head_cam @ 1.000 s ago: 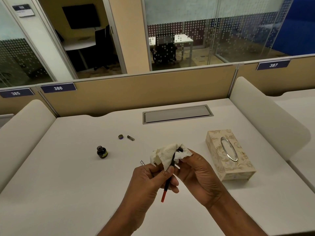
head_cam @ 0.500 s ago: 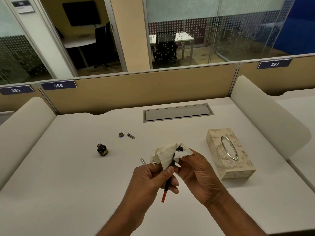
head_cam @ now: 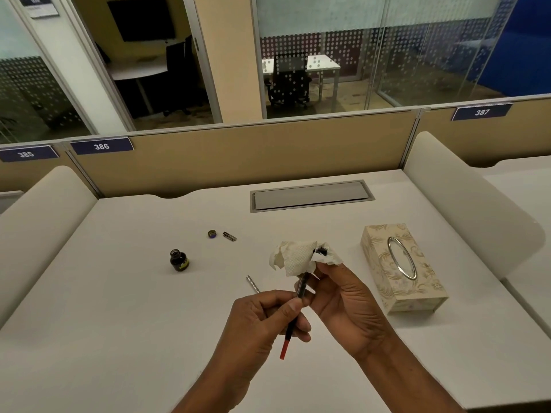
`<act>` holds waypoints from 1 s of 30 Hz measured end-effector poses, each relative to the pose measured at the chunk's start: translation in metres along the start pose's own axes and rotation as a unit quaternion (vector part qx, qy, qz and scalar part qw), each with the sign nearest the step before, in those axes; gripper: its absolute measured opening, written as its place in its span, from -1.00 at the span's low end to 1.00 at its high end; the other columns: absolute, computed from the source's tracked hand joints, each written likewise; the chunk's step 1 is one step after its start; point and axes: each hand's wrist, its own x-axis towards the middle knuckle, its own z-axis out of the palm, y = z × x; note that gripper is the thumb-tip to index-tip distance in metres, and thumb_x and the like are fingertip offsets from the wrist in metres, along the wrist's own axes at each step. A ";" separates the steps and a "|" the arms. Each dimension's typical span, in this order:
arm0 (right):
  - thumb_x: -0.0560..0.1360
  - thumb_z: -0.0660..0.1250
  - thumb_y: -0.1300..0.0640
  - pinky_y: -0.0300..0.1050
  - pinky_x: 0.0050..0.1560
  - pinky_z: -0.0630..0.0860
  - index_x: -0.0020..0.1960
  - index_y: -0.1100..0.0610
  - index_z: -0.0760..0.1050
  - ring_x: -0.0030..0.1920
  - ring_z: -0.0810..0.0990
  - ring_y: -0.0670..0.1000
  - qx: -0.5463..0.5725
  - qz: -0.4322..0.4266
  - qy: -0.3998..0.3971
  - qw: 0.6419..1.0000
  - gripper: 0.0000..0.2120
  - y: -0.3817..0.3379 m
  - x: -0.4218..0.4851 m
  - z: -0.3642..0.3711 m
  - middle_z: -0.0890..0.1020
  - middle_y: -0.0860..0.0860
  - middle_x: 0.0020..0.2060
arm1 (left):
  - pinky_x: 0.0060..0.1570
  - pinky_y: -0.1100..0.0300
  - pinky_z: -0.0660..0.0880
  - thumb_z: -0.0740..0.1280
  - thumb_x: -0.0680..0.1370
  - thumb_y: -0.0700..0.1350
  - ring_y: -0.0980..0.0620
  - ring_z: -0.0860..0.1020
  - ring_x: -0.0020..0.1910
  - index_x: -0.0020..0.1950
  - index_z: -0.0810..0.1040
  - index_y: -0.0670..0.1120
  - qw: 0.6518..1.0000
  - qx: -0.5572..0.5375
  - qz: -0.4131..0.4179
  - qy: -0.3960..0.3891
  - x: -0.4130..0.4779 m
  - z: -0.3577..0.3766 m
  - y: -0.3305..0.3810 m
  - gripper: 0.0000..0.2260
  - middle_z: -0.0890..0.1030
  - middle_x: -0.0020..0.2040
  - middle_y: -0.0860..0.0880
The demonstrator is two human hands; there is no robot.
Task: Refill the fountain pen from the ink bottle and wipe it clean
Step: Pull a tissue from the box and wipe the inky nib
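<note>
My left hand (head_cam: pixel 262 323) grips a thin black pen part with a red end (head_cam: pixel 290 329), held upright over the desk. Its upper tip is buried in a crumpled white tissue (head_cam: pixel 298 257) that my right hand (head_cam: pixel 343 299) pinches around it. A black ink stain shows on the tissue's top right fold. The small dark ink bottle (head_cam: pixel 179 260) stands open on the desk to the left, apart from both hands. Its cap (head_cam: pixel 212 234) lies further back beside a small metal pen piece (head_cam: pixel 229 236). A silver pen barrel (head_cam: pixel 252 284) lies on the desk, partly hidden behind my left hand.
A patterned tissue box (head_cam: pixel 402 269) lies on the desk to the right of my hands. A grey cable hatch (head_cam: pixel 311 195) is set into the white desk (head_cam: pixel 119 308) near the back partition. Curved white dividers rise on both sides.
My left hand has slid down the pen, so more of the black shaft shows below the tissue. The right hand keeps the tissue around the tip.
</note>
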 end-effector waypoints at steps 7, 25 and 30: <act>0.46 0.44 0.22 0.01 0.02 0.62 0.13 0.10 0.68 -0.05 0.69 0.06 0.047 0.010 0.046 0.998 -0.75 0.002 0.002 -0.009 0.70 0.12 0.08 | -0.17 0.27 0.64 0.38 0.59 -0.17 -0.11 0.75 -0.26 -0.04 0.77 -0.11 1.000 0.006 0.000 -0.016 -0.004 -0.001 -0.008 -0.85 0.76 -0.24 -0.16; 0.33 0.50 0.28 -0.07 -0.15 0.66 0.02 0.14 0.72 -0.16 0.71 0.03 0.044 -0.007 0.159 0.986 -0.73 0.049 -0.018 -0.002 0.73 0.15 -0.02 | -0.03 0.02 0.69 0.42 0.47 -0.08 -0.17 0.73 0.07 0.07 0.74 -0.19 0.967 -0.244 -0.063 0.028 0.005 -0.048 -0.043 -0.74 0.74 0.08 -0.24; 0.34 0.49 0.27 -0.09 -0.19 0.64 0.04 0.15 0.72 -0.16 0.70 0.04 0.032 0.022 0.165 0.985 -0.72 0.078 -0.014 0.013 0.73 0.16 -0.02 | 0.26 -0.19 0.55 0.42 0.51 -0.17 -0.19 0.65 0.26 0.09 0.72 -0.19 0.886 -0.446 -0.127 0.022 0.012 -0.071 -0.054 -0.80 0.65 0.31 -0.23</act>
